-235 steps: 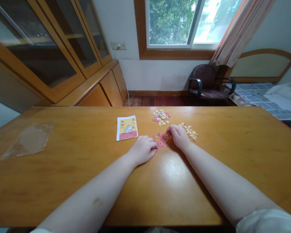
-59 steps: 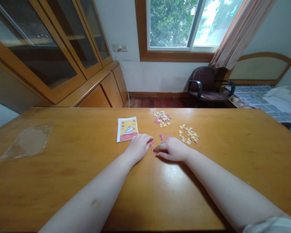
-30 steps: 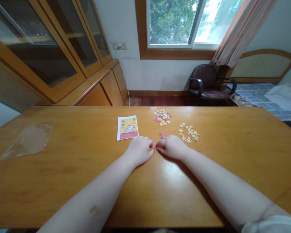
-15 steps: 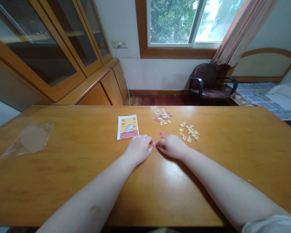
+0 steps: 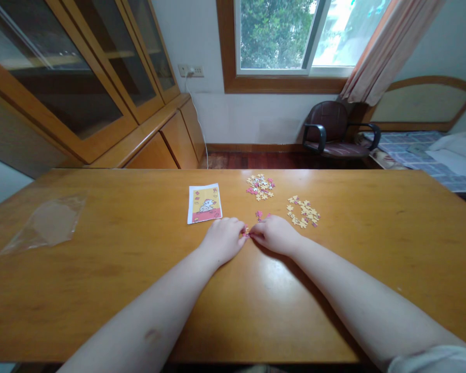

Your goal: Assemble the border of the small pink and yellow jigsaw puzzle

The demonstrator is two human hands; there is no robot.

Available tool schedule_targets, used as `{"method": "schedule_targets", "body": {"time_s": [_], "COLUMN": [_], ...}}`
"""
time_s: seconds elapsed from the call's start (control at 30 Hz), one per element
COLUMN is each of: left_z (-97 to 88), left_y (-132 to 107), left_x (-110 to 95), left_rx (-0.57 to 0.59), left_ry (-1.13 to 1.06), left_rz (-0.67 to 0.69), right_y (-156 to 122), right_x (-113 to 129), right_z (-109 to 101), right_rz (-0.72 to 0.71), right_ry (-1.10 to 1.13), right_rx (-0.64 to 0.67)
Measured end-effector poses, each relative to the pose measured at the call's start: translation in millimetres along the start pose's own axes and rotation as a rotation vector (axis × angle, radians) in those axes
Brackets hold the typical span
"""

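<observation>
From my end, nearest to me, two bare forearms reach in over the wooden table point(image 5: 264, 311), a pale sleeve point(image 5: 435, 360) showing on the right one. Ahead of them I have the left hand point(image 5: 225, 239) and the right hand point(image 5: 277, 234) almost meeting. Both sets of fingers are drawn in, thumb against forefinger, pinching the small pink pieces point(image 5: 247, 234) on the table between them; these are too small for me to tell which piece is in which hand. Just beyond the right hand's knuckles, I see some loose pink pieces point(image 5: 259, 214), partly hidden by that hand. Out to the right lie the scattered yellow pieces point(image 5: 305, 211). Off to the far left is a clear plastic bag point(image 5: 48, 221), and just past the left hand I see a picture card point(image 5: 204, 203) with a white animal. Farther off, near the table's back edge, sits a mixed pile point(image 5: 260, 187). Behind the table I make out a chair point(image 5: 330, 124).
</observation>
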State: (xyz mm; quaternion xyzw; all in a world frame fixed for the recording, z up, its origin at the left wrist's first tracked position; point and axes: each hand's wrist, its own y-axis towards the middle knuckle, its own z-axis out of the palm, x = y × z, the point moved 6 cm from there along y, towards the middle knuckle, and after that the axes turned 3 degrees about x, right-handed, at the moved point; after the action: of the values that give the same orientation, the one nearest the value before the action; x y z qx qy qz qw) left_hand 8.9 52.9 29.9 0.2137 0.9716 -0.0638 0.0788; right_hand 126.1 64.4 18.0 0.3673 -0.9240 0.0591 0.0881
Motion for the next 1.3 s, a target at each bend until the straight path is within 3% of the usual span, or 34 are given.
{"method": "schedule_targets", "body": {"time_s": [0.17,0.57,1.3], "left_z": [-1.2,11.6,11.3], "left_y": [-1.7,1.8,4.9], "left_x": [-1.2,12.5,10.9], "left_rx": [-0.001,0.137,0.003], "left_ry": [0.027,-0.253,-0.217], "left_rz": [-0.001,-0.172,-0.137], "right_y": [0.1,-0.6,1.2], "right_x": [0.2,-1.4,-9.0], "right_z": [0.4,1.7,4.9], "right_rz": [-0.006,0.000,0.038], "right_ry": [-0.001,0.024,0.045], "right_rx": [0.000,0.003,-0.029]}}
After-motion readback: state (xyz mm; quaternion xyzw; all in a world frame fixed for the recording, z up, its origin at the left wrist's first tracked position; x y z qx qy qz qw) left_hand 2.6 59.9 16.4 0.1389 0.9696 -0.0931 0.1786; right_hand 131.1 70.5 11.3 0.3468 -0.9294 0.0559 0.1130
